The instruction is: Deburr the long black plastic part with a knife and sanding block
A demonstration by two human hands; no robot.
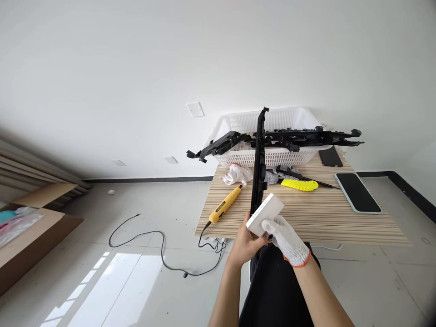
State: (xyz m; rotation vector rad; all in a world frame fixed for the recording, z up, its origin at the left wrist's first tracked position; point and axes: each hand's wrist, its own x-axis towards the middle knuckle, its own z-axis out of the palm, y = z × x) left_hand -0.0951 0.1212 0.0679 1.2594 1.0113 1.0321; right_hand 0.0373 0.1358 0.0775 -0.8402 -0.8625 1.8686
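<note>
My bare left hand (248, 243) is closed round the lower end of a long black plastic strip (259, 168), which stands up from it in front of the basket. In a white knitted glove with an orange cuff, my right hand (286, 238) grips a flat white block (265, 212). The block lies against the strip's lower end, just above my left fingers, and hides part of it. A yellow corded tool (225, 204) lies left of the strip, and a yellow-handled knife (299, 185) lies right of it.
Behind stands a white basket (235, 159) with several black plastic parts (306, 137) across it. A loose white glove (236, 174), a black phone (330, 157) and a phone in a light green case (358, 193) lie on the striped table (327, 227). A black cable (163, 254) trails over the floor.
</note>
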